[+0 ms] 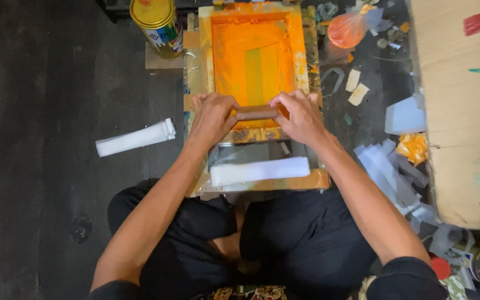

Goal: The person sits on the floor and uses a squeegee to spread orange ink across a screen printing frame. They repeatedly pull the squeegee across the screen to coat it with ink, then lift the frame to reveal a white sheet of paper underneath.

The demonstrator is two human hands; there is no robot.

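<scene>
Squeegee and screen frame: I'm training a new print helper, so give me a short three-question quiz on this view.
1. True or false: both hands grip the squeegee.
2. What colour is the ink on the screen?
3. Where does the yellow can stand? A) left of the screen, far end B) on the cardboard box C) in the person's lap

Key:
1. True: left hand and right hand hold its two ends.
2. Orange.
3. A
</scene>
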